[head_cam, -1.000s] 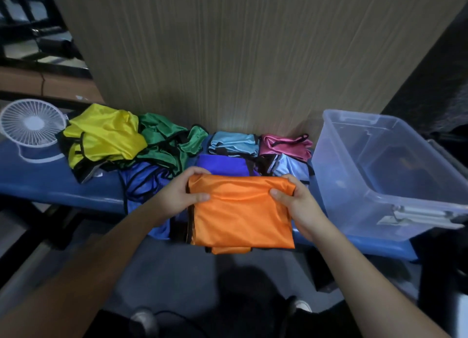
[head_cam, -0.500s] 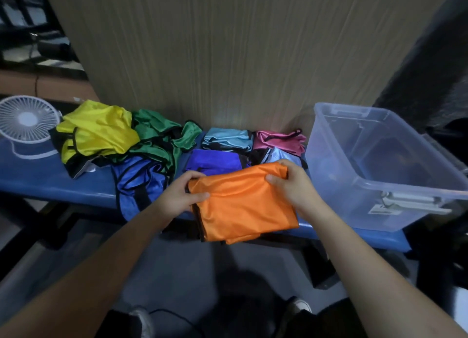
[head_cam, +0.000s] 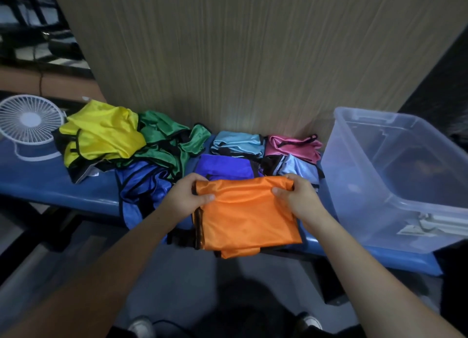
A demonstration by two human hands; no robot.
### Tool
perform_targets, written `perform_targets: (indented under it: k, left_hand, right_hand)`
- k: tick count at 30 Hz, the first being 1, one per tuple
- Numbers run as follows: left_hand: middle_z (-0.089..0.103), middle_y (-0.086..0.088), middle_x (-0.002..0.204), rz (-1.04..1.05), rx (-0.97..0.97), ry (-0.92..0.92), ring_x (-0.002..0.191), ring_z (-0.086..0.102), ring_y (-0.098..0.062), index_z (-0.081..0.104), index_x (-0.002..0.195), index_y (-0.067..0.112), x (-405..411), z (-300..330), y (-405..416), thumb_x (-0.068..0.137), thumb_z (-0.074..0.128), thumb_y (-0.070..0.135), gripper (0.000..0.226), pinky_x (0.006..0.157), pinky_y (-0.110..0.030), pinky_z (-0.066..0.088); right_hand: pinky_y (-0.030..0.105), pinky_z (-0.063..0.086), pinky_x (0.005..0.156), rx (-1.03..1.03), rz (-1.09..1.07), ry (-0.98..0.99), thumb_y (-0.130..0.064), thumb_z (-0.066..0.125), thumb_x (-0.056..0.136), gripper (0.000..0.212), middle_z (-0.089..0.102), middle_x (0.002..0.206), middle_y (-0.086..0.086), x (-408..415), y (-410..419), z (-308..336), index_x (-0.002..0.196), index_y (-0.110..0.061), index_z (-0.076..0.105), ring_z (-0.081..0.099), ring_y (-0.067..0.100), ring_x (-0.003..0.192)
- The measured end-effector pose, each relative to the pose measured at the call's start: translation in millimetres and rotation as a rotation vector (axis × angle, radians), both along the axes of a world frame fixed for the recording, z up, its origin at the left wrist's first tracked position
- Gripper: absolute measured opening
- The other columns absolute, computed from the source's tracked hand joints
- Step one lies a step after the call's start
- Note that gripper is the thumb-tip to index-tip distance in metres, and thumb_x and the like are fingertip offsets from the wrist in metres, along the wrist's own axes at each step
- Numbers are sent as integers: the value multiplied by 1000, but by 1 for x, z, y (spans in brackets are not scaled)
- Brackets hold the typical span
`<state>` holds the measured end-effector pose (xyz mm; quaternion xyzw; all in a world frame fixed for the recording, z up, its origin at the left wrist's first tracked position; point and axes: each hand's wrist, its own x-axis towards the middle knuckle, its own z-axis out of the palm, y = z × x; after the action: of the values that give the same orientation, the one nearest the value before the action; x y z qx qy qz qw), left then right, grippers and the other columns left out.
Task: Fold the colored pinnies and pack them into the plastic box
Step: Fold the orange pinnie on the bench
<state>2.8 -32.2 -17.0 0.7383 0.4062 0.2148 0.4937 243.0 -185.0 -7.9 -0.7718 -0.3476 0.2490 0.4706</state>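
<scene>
We can read no text, number or brand anywhere. The box [head_cam: 395, 185] carries a pale label [head_cam: 415, 230] on its near wall, but whatever is printed on it is too blurred for us to make out, and the pinnies show no print.

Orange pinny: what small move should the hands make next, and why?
Probably fold it once more: both hands pinch the top corners of the orange pinny, and its lower half hangs off the bench, larger than the folded ones behind.
</scene>
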Motion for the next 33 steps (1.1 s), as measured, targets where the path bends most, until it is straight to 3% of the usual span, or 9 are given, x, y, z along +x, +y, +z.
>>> perform_targets:
  k: [3,7,10,13,16,19,24,27,33]
  left_hand:
    - [64,5,107,-43,117,140,96,64,-14,60,109,22,3,7,-7,77,84,21,40,86,-34,53]
    - [52,8,115,-112,307,272,110,49,-9,60,119,26,1,10,-19,65,85,47,63,99,-30,42]
    - [54,13,116,-187,390,154,113,46,-7,63,120,35,7,15,-30,58,67,70,72,101,-28,37]
    - [63,16,115,-326,286,20,112,57,-4,65,120,32,21,20,-42,72,81,49,53,100,-26,42]
    - [71,12,88,-356,194,41,86,67,-5,68,95,28,32,19,-51,73,78,46,30,85,-37,54]
    - [69,16,74,-340,184,76,74,65,-1,67,81,28,34,17,-51,78,82,36,17,75,-37,52]
    - [76,2,84,-293,109,45,81,73,-16,74,90,16,27,16,-43,77,84,29,21,82,-45,58]
    - [78,5,93,-232,21,-47,88,74,-12,75,101,18,18,21,-35,78,85,27,27,83,-36,58]
    - [78,6,94,-114,-128,-252,87,74,-10,73,103,18,16,31,-32,83,79,12,22,71,-19,56]
  right_hand:
    - [39,55,80,48,56,-104,-14,70,90,12,66,88,1,-2,-3,10,97,-22,63,65,19,84]
    - [21,43,77,131,191,-270,-6,70,88,24,65,87,-6,-11,-1,27,93,-27,61,59,7,84]
    - [17,44,78,154,344,-308,-2,70,87,22,66,89,-4,-23,-2,32,97,-20,64,60,6,83]
    - [20,46,78,140,495,-325,0,70,85,24,66,86,-5,-36,-1,30,96,-21,65,60,4,80]
    - [26,49,79,85,548,-350,-4,72,84,26,67,83,-8,-44,4,25,94,-27,64,63,8,80]
    - [21,45,74,41,518,-372,-10,73,86,29,63,79,-12,-49,7,24,93,-34,58,57,0,75]
    - [28,48,80,30,493,-226,-15,79,83,33,66,83,-9,-44,1,22,93,-34,55,59,3,77]
    - [37,54,83,-35,477,-47,-25,86,75,33,73,90,-1,-32,-10,24,98,-24,63,65,10,82]
    - [49,54,99,-56,388,311,-11,82,80,36,76,109,6,-20,-25,27,114,-8,70,71,26,104]
